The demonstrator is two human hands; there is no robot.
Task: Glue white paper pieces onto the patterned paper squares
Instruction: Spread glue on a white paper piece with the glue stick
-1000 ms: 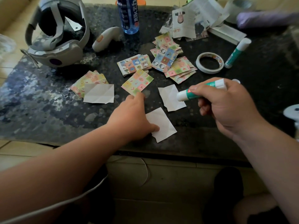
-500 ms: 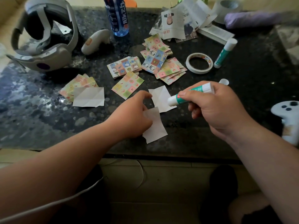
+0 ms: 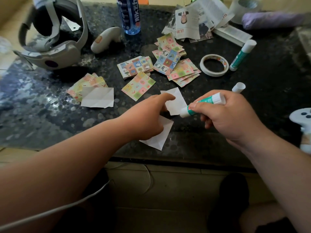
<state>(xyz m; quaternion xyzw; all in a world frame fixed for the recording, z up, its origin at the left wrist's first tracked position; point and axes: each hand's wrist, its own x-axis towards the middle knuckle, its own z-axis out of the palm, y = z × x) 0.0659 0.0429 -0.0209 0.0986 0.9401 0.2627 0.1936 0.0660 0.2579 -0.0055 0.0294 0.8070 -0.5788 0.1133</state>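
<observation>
Surface: dark speckled stone (image 3: 252, 106), seen from above, pale tiled floor beyond its near edge.

Right hand (image 3: 234, 118): grip clamped round a green-and-white glue stick (image 3: 204, 104), uncapped, its tip pointing left and down, just over the edge of the far white paper piece (image 3: 176, 100). Loose white cap (image 3: 238, 87) on the surface behind the hand.

Left hand (image 3: 148, 118): lies over the near white paper piece (image 3: 159, 137), forefinger stretched onto the far piece. Grip: cannot tell, the other fingers are hidden underneath.

White pieces: both roughly square, creased, plain. A third, larger creased white sheet (image 3: 98, 98) lies on a pale patterned stack (image 3: 87, 84) to the left.

Patterned paper squares: one single square (image 3: 138, 85), pastel checks, just beyond the left hand; a short stack (image 3: 135, 66) behind it; a loose fanned pile (image 3: 170, 62) to its right, topped by a blue-toned sheet with cartoon figures.

Other items: tape roll (image 3: 214, 65); capped glue stick (image 3: 242, 55); headset (image 3: 50, 39); white controller (image 3: 106, 39); blue-labelled bottle (image 3: 128, 14); printed paper cuttings (image 3: 193, 19).
</observation>
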